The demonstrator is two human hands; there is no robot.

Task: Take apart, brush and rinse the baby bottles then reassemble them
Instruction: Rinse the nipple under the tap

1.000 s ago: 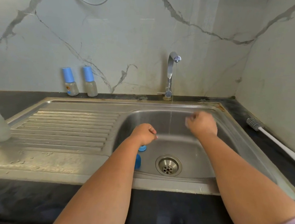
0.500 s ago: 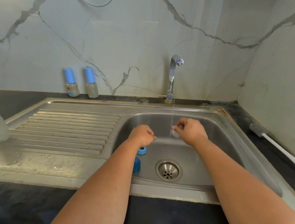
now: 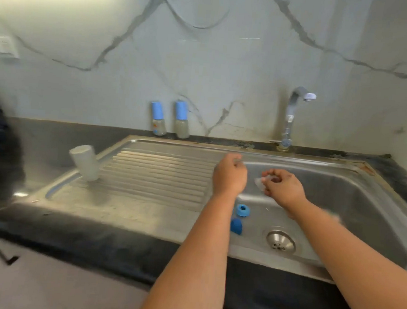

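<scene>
Pinching a small clear teat (image 3: 260,183), the right hand (image 3: 283,188) holds it over the sink (image 3: 365,191); the left hand (image 3: 230,176) is curled, on what I cannot tell. Rinsing seems underway; reassembly looks next. A blue ring (image 3: 242,210) and blue cap (image 3: 236,226) lie in the basin.
</scene>
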